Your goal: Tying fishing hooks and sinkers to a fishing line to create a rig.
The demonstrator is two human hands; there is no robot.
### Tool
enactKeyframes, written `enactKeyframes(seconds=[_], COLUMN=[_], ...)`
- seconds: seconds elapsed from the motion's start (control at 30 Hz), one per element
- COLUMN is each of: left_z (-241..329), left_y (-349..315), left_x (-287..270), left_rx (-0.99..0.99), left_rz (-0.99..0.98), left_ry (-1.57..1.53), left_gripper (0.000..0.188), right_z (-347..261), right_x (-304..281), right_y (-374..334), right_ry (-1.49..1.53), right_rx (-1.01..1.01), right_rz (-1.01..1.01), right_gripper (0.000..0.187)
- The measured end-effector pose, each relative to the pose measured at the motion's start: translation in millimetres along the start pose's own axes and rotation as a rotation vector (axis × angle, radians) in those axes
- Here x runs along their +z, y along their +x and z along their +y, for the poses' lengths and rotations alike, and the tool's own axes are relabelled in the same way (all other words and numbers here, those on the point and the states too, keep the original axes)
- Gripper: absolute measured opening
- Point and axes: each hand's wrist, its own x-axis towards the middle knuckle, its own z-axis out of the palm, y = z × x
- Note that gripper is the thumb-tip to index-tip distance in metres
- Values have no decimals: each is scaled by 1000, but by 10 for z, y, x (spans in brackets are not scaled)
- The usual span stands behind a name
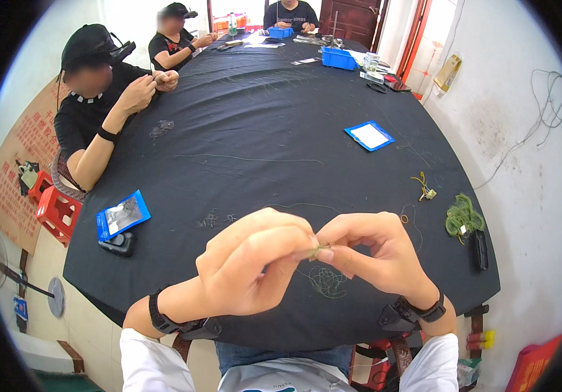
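My left hand and my right hand meet fingertip to fingertip above the near part of the table. Both are closed in a pinch. Between the tips of thumbs and forefingers shows a short bit of thin olive-green line; anything smaller in the pinch is too fine to make out. Under the hands, a loose tangle of green line lies on the black cloth. Left of my left hand is a scatter of tiny dark pieces, too small to name for certain.
The black-covered table stretches far ahead. On it lie a blue-edged pouch, another blue-edged packet, a green line bundle, a yellow line bunch and a blue bin. Several people sit around it, one near left.
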Motion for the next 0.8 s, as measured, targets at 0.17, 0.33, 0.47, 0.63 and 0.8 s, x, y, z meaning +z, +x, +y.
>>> enactKeyframes(seconds=[0.17,0.33,0.47,0.63,0.8], left_z=[0,69,61,17,78], left_y=[-14,9,30,12,36], left_x=[-28,-6,-4,-36,11], left_rx=[-155,-333,-307,-157,-52], left_rz=[-80,-89,-105,-173,-70], left_ry=[-102,-381,-366,-177,-152], left_gripper=[9,8,8,13,22], right_z=[80,171,268,184,-120], right_x=[14,-28,-77,-33,6], right_y=[37,113,142,112,-84], right_ry=[92,173,124,-362,-352], right_rx=[119,205,214,-76,-310], right_rz=[-46,-46,-26,343,461], right_gripper=[11,13,13,32,22])
